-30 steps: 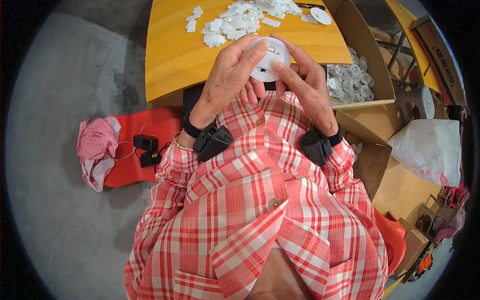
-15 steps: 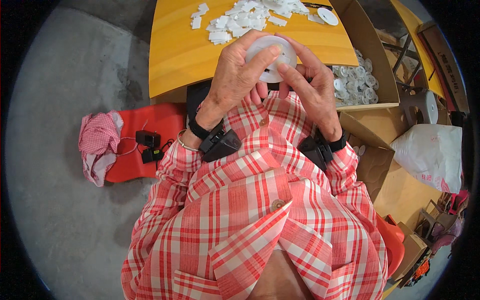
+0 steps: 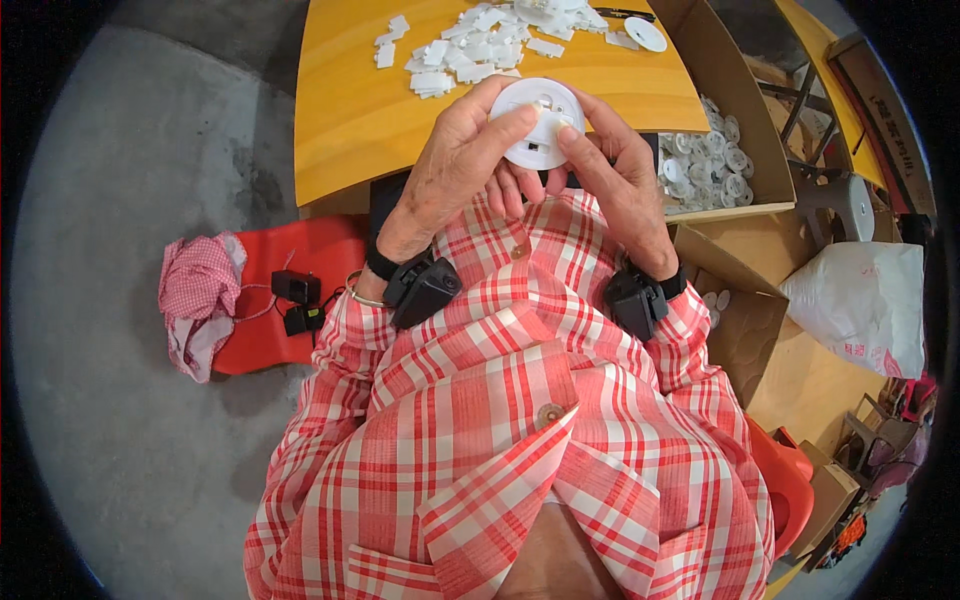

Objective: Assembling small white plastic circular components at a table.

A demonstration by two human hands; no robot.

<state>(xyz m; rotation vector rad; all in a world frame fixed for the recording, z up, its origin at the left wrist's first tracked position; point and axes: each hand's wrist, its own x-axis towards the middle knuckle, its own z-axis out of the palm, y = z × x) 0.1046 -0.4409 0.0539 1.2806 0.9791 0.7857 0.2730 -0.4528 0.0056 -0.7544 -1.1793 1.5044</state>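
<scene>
A round white plastic disc [image 3: 531, 92] is held up between my two hands, just off the near edge of the table. It has small slots and a dark square opening on the face toward me. My left hand [image 3: 455, 155] grips its left side, thumb pressed on the face and fingers curled behind. From the right, my right hand [image 3: 612, 165] holds the disc the same way, its thumb near the middle. Beyond my hands, a loose heap of small flat white plastic pieces [image 3: 480, 45] lies on the yellow table [image 3: 360, 120].
Another white disc [image 3: 646, 34] lies at the table's far right. Beside the table stands a cardboard box [image 3: 745, 212] full of white round parts [image 3: 705, 160]. A white sack [image 3: 858, 305] is farther right. At left, a red chair [image 3: 265, 345] bears a checked cloth [image 3: 198, 290] and black devices.
The disc has tilted, so its slots and dark opening show more plainly. My left thumb has drawn back toward its left side. The view has shifted slightly.
</scene>
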